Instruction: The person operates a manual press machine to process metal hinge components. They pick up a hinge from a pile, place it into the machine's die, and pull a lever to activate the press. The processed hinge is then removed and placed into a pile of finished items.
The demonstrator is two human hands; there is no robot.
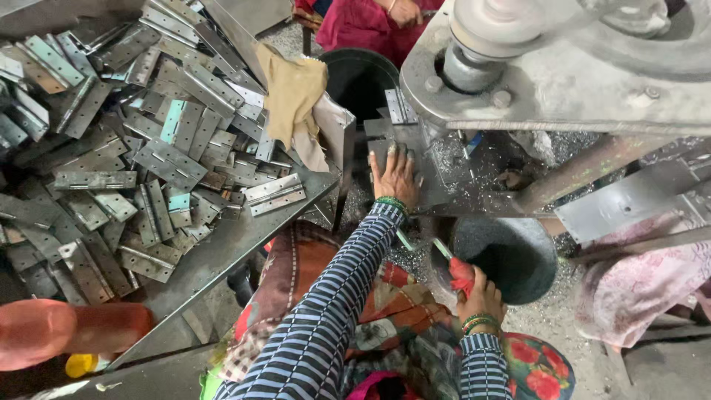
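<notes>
Your left hand (395, 176) lies flat with the fingers spread on a grey metal plate (404, 152) on the bed of the big press machine (563, 81). It presses down on the plate and holds nothing. Green bangles (391, 201) sit on that wrist.

Your right hand (481, 296) is closed tight around a handle wrapped in red cloth (461, 274). The handle pokes up and to the left, next to a round dark tub (511, 255) under the machine.

Little metal bits (474, 170) lie scattered around the plate.

To your left, a metal table (222, 255) holds a big heap of flat grey hinges (148, 141). A tan cloth (292, 89) hangs over the table's far edge. A black bucket (355, 78) stands just behind it.

Another person in red clothes (363, 22) sits at the top. An orange sleeve (67, 326) shows at the lower left.
</notes>
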